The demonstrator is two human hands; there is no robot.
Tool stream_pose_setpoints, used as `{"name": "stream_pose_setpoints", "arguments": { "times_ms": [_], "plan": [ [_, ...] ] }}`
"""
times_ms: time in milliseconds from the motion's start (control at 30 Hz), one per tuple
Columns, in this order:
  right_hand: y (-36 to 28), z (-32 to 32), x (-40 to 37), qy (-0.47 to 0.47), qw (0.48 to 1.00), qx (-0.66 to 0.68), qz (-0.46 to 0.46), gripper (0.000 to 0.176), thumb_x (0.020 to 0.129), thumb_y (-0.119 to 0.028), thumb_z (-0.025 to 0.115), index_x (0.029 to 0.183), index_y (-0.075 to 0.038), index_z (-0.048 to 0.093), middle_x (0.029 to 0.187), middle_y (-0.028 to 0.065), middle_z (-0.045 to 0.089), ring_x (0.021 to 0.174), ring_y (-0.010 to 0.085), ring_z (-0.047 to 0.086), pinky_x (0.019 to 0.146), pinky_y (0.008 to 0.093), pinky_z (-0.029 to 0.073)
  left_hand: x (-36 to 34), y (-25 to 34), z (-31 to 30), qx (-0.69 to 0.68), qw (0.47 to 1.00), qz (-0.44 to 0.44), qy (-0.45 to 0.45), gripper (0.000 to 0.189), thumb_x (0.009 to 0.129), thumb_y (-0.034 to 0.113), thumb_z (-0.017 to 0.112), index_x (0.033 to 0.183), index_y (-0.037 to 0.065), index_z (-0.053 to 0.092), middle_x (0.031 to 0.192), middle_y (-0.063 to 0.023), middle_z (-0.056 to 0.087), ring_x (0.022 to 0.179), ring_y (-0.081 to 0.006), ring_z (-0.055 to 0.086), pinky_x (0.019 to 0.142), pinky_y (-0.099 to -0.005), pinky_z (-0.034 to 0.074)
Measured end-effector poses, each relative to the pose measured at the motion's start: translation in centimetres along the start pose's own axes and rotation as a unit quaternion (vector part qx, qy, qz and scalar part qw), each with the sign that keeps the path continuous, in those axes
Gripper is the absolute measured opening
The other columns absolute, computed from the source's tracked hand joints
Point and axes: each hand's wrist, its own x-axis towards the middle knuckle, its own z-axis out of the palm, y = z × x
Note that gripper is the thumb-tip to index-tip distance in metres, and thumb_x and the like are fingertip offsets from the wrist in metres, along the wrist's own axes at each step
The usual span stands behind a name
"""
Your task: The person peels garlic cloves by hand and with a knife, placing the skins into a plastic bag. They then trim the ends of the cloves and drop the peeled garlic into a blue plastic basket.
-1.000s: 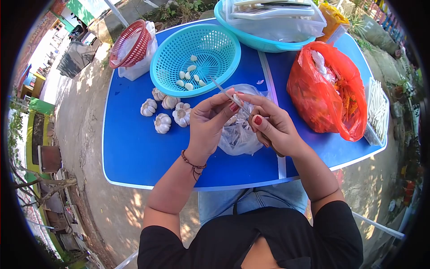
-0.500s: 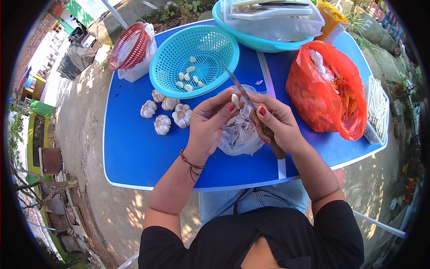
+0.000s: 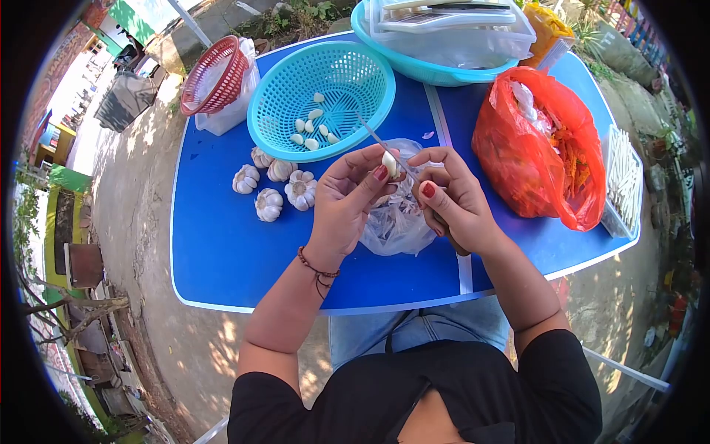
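My left hand [image 3: 346, 203] pinches a pale garlic clove [image 3: 389, 163] between thumb and fingers above a clear plastic bag [image 3: 399, 222] of skins. My right hand [image 3: 455, 203] grips a thin knife [image 3: 379, 141], its blade lying against the clove and pointing toward the far left. Just beyond, a turquoise basket [image 3: 322, 96] holds several peeled cloves [image 3: 310, 129]. Several whole garlic bulbs [image 3: 270, 185] lie on the blue table [image 3: 222, 244] to the left of my hands.
A red plastic bag [image 3: 543, 152] bulges at the right, with a tray of white sticks [image 3: 625, 177] beyond it. A red basket [image 3: 214, 74] on a clear box stands far left. A turquoise tub with clear containers [image 3: 451, 33] sits at the back.
The knife swung up away from the clove half a second ago, then came back down against it. My hands stay together over the bag.
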Motion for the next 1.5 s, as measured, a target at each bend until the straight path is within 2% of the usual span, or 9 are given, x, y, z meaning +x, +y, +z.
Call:
{"name": "stream_pose_setpoints", "arguments": {
  "times_ms": [133, 367, 733, 1033, 1133, 1200, 1333, 1433, 1500],
  "plan": [
    [-0.33, 0.31, 0.03, -0.022, 1.000, -0.007, -0.011, 0.039, 0.097, -0.026, 0.052, 0.131, -0.008, 0.045, 0.078, 0.0021, 0.053, 0.049, 0.0028, 0.041, 0.044, 0.0182, 0.033, -0.06, -0.29, -0.05, 0.034, 0.999, 0.011, -0.012, 0.032, 0.087, 0.006, 0.065, 0.117, -0.002, 0.057, 0.107, -0.0124, 0.065, 0.093, -0.0160, 0.065, 0.081, -0.0285, 0.057],
    [0.18, 0.11, -0.01, -0.010, 1.000, -0.026, 0.003, 0.040, 0.097, -0.023, 0.051, 0.135, -0.011, 0.048, 0.072, -0.0011, 0.051, 0.050, 0.0019, 0.039, 0.045, 0.0185, 0.032, -0.06, -0.65, -0.44, 0.055, 0.998, 0.033, -0.003, 0.026, 0.087, 0.005, 0.065, 0.111, -0.003, 0.061, 0.102, -0.0123, 0.066, 0.089, -0.0168, 0.067, 0.080, -0.0292, 0.057],
    [0.01, 0.20, 0.01, -0.017, 1.000, -0.022, 0.008, 0.039, 0.098, -0.019, 0.049, 0.136, -0.011, 0.048, 0.069, -0.0035, 0.050, 0.050, 0.0011, 0.036, 0.045, 0.0181, 0.029, 0.01, -0.47, -0.30, 0.060, 0.997, 0.040, 0.002, 0.026, 0.088, 0.004, 0.063, 0.112, -0.002, 0.062, 0.104, -0.0123, 0.066, 0.091, -0.0162, 0.066, 0.080, -0.0281, 0.057],
    [-0.18, 0.07, -0.05, -0.017, 1.000, -0.020, 0.003, 0.040, 0.097, -0.017, 0.050, 0.137, -0.011, 0.048, 0.077, -0.0003, 0.058, 0.052, 0.0015, 0.040, 0.047, 0.0187, 0.032, -0.07, 0.13, 0.18, 0.020, 1.000, 0.006, 0.016, 0.027, 0.089, 0.002, 0.061, 0.115, -0.002, 0.060, 0.106, -0.0128, 0.066, 0.093, -0.0169, 0.066, 0.082, -0.0279, 0.057],
    [-0.18, 0.31, 0.18, -0.005, 0.996, -0.082, -0.043, 0.040, 0.097, -0.018, 0.050, 0.137, -0.010, 0.048, 0.081, 0.0015, 0.061, 0.055, 0.0016, 0.041, 0.048, 0.0185, 0.034, -0.05, 0.02, -0.13, 0.028, 1.000, 0.007, 0.013, 0.028, 0.088, 0.002, 0.062, 0.116, -0.002, 0.059, 0.108, -0.0135, 0.065, 0.095, -0.0181, 0.066, 0.084, -0.0285, 0.057],
    [-0.13, 0.07, 0.26, -0.012, 0.995, -0.089, -0.037, 0.041, 0.097, -0.018, 0.051, 0.137, -0.010, 0.048, 0.083, 0.0025, 0.061, 0.056, 0.0015, 0.042, 0.049, 0.0186, 0.034, -0.07, -0.07, -0.13, 0.031, 0.999, 0.015, 0.006, 0.029, 0.088, 0.001, 0.062, 0.116, -0.002, 0.059, 0.109, -0.0139, 0.064, 0.096, -0.0188, 0.066, 0.085, -0.0290, 0.057],
    [-0.30, -0.10, 0.10, -0.015, 0.998, -0.068, -0.004, 0.041, 0.097, -0.019, 0.051, 0.137, -0.010, 0.048, 0.080, 0.0020, 0.059, 0.054, 0.0017, 0.042, 0.048, 0.0184, 0.034, -0.20, -0.10, 0.07, 0.022, 0.999, 0.019, 0.012, 0.029, 0.085, -0.001, 0.064, 0.114, -0.002, 0.060, 0.110, -0.0143, 0.064, 0.097, -0.0193, 0.065, 0.087, -0.0301, 0.056],
    [0.08, -0.30, -0.01, -0.020, 1.000, 0.008, 0.017, 0.041, 0.097, -0.019, 0.051, 0.137, -0.010, 0.048, 0.076, -0.0005, 0.055, 0.053, 0.0022, 0.040, 0.048, 0.0186, 0.032, -0.17, -0.09, -0.19, 0.011, 1.000, 0.011, 0.024, 0.030, 0.084, -0.002, 0.066, 0.113, -0.001, 0.060, 0.110, -0.0139, 0.064, 0.099, -0.0187, 0.064, 0.088, -0.0302, 0.055],
    [0.10, 0.05, -0.02, -0.015, 1.000, -0.013, 0.002, 0.041, 0.097, -0.020, 0.051, 0.137, -0.011, 0.048, 0.074, -0.0016, 0.053, 0.052, 0.0022, 0.038, 0.047, 0.0184, 0.031, -0.13, -0.18, -0.43, 0.011, 1.000, 0.016, 0.024, 0.030, 0.083, -0.003, 0.066, 0.112, -0.001, 0.061, 0.110, -0.0133, 0.064, 0.099, -0.0180, 0.064, 0.088, -0.0297, 0.054]
  ]
}}
